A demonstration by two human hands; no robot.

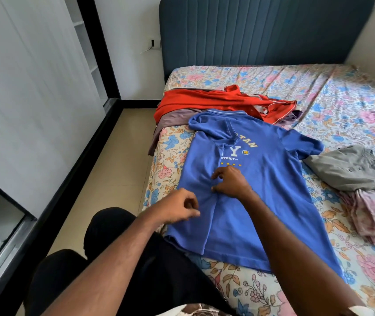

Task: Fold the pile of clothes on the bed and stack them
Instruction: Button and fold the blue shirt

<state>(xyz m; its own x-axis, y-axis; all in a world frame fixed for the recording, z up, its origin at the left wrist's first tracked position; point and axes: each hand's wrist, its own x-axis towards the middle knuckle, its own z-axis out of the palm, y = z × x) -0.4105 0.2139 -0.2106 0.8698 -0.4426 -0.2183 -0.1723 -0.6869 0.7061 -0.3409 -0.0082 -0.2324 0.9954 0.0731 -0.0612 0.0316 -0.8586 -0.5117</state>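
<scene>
- A blue shirt (pixel 261 201) lies spread on the floral sheet (pixel 239 290) of the bed, collar toward the headboard (pixel 261 30), hem toward the person.
- Its left side is folded in over the middle, covering part of the printed lettering on the chest.
- The right hand (pixel 231 182) rests on the shirt at the edge of that fold, just below the row of yellow stars; the fingers are curled and seem to pinch the cloth, though the grip itself is hard to make out.
- The left hand (pixel 177 207) hovers over the shirt's left edge, fingers loosely curled, thumb near the fingertips; whether it holds any cloth I cannot tell.
- Beyond the collar sits a pile: a red garment (pixel 216 101) on top of a mauve one (pixel 172 120) that hangs over the bed's edge.
- To the right of the shirt, a grey garment (pixel 350 169) lies on a pink cloth (pixel 373 215), both apart from the pile.
- The person stands at the bedside in dark trousers (pixel 113 254), on a beige tiled floor (pixel 113 167).
</scene>
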